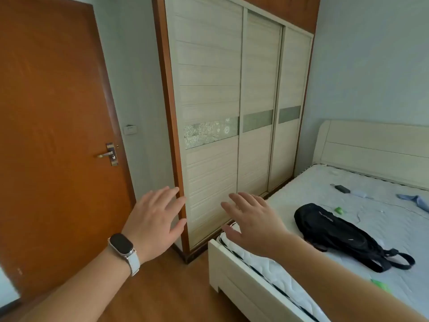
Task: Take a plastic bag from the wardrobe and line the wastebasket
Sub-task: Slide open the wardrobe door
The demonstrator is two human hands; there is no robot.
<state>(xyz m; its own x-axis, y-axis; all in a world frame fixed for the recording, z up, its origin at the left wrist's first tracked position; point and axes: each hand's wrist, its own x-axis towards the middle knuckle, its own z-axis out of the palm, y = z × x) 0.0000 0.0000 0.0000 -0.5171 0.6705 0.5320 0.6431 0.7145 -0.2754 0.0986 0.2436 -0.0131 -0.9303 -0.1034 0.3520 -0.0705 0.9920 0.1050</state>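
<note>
A tall wardrobe (213,94) with three cream sliding doors, all closed, fills the wall ahead. My left hand (155,217), with a watch on its wrist, is stretched out with straight fingers in front of the wardrobe's brown left frame. My right hand (250,219) is also held out flat, fingers spread, in front of the lower part of the nearest door. Neither hand holds anything. No plastic bag or wastebasket is in view.
An orange-brown room door (53,135) stands open at the left. A white bed (274,270) with a bare mattress takes up the right, its corner close to the wardrobe. On it lie a black backpack (336,233) and small items. The wooden floor (167,287) runs between.
</note>
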